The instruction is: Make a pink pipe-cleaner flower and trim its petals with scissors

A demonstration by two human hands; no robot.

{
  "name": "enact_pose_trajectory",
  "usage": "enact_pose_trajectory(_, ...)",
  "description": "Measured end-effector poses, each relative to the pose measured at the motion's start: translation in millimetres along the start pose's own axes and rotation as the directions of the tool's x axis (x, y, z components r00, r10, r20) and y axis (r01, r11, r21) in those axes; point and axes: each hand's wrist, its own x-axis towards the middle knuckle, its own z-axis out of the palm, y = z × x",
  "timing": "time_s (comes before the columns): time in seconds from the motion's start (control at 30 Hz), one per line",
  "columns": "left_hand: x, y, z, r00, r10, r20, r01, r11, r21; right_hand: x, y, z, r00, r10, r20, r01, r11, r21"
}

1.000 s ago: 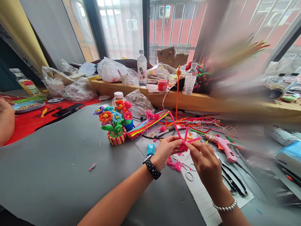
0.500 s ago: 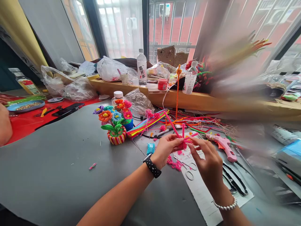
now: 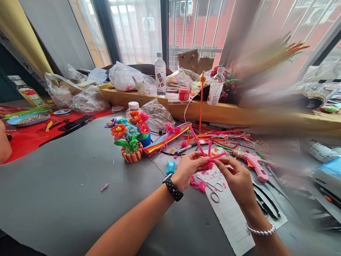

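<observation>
My left hand (image 3: pixel 189 170) pinches the base of several pink pipe cleaners (image 3: pixel 197 139), which fan upward from a bunched middle. Meeting it from the other side, my right hand (image 3: pixel 237 177) has thumb and forefinger closed on the same pink piece. Beneath the hands lie small scissors (image 3: pixel 214 196), pink fuzzy scraps (image 3: pixel 197 184) and a sheet of white paper (image 3: pixel 226 217). A blue wrapped packet (image 3: pixel 171 167) sits left of my left hand. Farther left stands a striped pot of pipe-cleaner flowers (image 3: pixel 132 152).
A pink glue gun (image 3: pixel 253 164) lies to the right, its cord trailing. Coloured pipe cleaners (image 3: pixel 167 140) are bundled behind my hands. Bottles, including a clear water bottle (image 3: pixel 160 76), line the wooden ledge (image 3: pixel 128 99). Another person's arm (image 3: pixel 4 142) shows at the left edge.
My right hand's fingers have closed in on the pink pipe cleaners, its wrist shifting slightly right. My left hand stays nearly still.
</observation>
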Motion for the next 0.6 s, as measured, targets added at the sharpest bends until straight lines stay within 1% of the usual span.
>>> enact_pose_trajectory(0.13, -0.1, -0.2, 0.6, 1.000, 0.010, 0.021, -0.010, 1.000, 0.006, 2.7, 2.1, -0.3, 0.995, 0.099, 0.014, -0.100, 0.987, 0.129)
enact_pose_trajectory(0.2, -0.2, 0.1, 0.8, 0.999, 0.010, 0.040, -0.010, 1.000, -0.001, 4.1, 2.8, 0.1, 0.985, 0.173, 0.023, -0.174, 0.956, 0.237)
enact_pose_trajectory(0.23, -0.4, 0.4, 0.8, 0.999, 0.013, 0.046, -0.013, 1.000, -0.005, 4.6, 2.8, 0.4, 0.974, 0.225, 0.031, -0.224, 0.926, 0.304)
enact_pose_trajectory(0.3, -0.7, 0.9, 0.7, 0.999, 0.019, 0.050, -0.018, 1.000, -0.012, 5.0, 2.3, 1.1, 0.939, 0.338, 0.060, -0.329, 0.838, 0.436)
enact_pose_trajectory(0.37, -0.9, 1.1, 0.3, 0.999, 0.019, 0.050, -0.018, 1.000, -0.023, 5.1, 1.6, 1.6, 0.902, 0.422, 0.093, -0.405, 0.750, 0.522)
enact_pose_trajectory(0.4, -0.9, 1.1, -0.2, 0.998, 0.017, 0.054, -0.015, 0.999, -0.030, 5.1, 1.4, 1.8, 0.888, 0.447, 0.108, -0.429, 0.722, 0.543)
enact_pose_trajectory(0.47, -0.7, 0.7, -1.3, 0.997, 0.008, 0.071, -0.005, 0.999, -0.047, 5.3, 1.7, 1.9, 0.873, 0.471, 0.127, -0.456, 0.694, 0.558)
enact_pose_trajectory(0.53, -0.2, -0.1, -2.4, 0.996, 0.009, 0.092, -0.003, 0.998, -0.066, 5.5, 2.9, 1.9, 0.874, 0.469, 0.127, -0.456, 0.702, 0.547)
enact_pose_trajectory(0.6, 0.3, -1.0, -3.4, 0.995, 0.015, 0.095, -0.007, 0.996, -0.085, 5.5, 4.4, 2.2, 0.888, 0.444, 0.117, -0.437, 0.740, 0.511)
